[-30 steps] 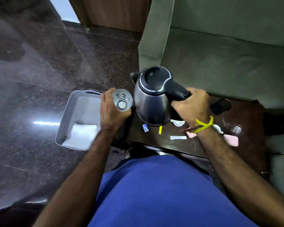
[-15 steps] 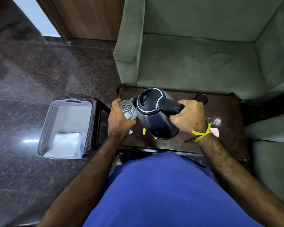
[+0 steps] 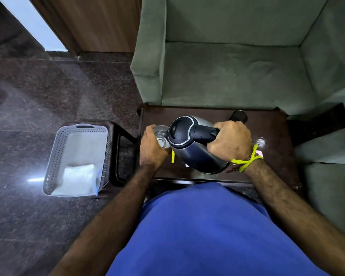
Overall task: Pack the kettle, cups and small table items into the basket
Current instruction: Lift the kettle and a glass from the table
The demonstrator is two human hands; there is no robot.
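The grey basket (image 3: 78, 156) sits at nine o'clock of the dark table (image 3: 271, 124). Over the table, the right hand (image 3: 230, 141) grips the kettle (image 3: 195, 146) handle; at its nine o'clock, the left hand (image 3: 151, 147) holds a glass (image 3: 162, 136).

Living room: green armchair (image 3: 237, 72), low table (image 3: 271, 124), stone floor (image 3: 48, 96).

Soft, even indoor light falls on my view; a pale bright strip shows at the doorway (image 3: 30, 24) upper left. The polished stone floor (image 3: 34, 108) carries hazy glare and one sharp glint near the basket (image 3: 78, 158). The wide lens bends straight edges outward. My dark table (image 3: 207, 112) reads dim, its details murky.
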